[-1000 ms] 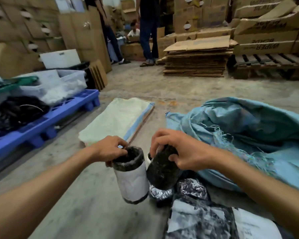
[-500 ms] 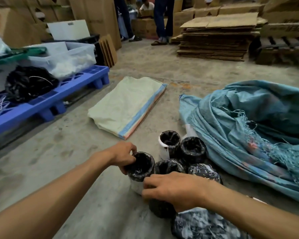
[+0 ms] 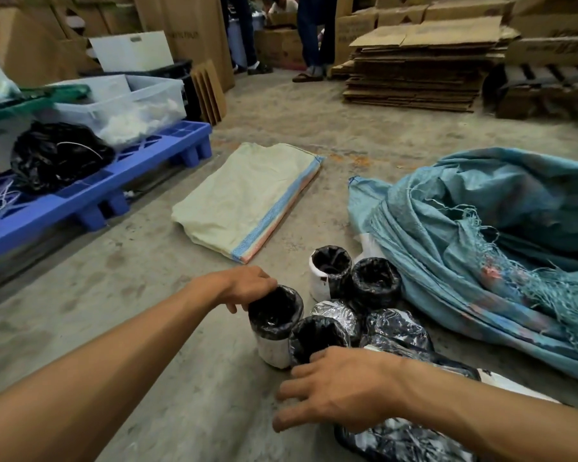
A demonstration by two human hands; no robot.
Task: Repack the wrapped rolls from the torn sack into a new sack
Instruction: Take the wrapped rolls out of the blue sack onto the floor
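1. The left hand (image 3: 244, 286) sits at centre frame with its fingers (image 3: 269, 282) curled over the rim of an upright wrapped roll (image 3: 274, 328) with a white label, as it did half a second ago.
2. The right hand (image 3: 339, 388) has come off the neighbouring dark roll (image 3: 317, 335). Half a second ago it was cupped over that roll's top; now it hovers low at centre bottom, fingers spread and relaxed, gripping nothing.
3. That dark roll stands upright on the floor (image 3: 147, 311), touching the labelled roll's right side, its black-lined top now uncovered.
4. Two more upright rolls (image 3: 354, 278) remain just behind, near the torn blue sack (image 3: 481, 245) at the right of the frame, which is crumpled with frayed threads hanging from it.
5. Crinkled silvery wrapped rolls (image 3: 394, 331) lie on their sides between the upright ones and the right forearm.
6. The new pale sack (image 3: 244, 198) lies flat and folded at centre, apart from the rolls, in the same place as before.
7. A blue pallet (image 3: 97, 191) with bins and a black bag fills the left of the frame; flattened cardboard (image 3: 414, 75) is stacked at upper right.
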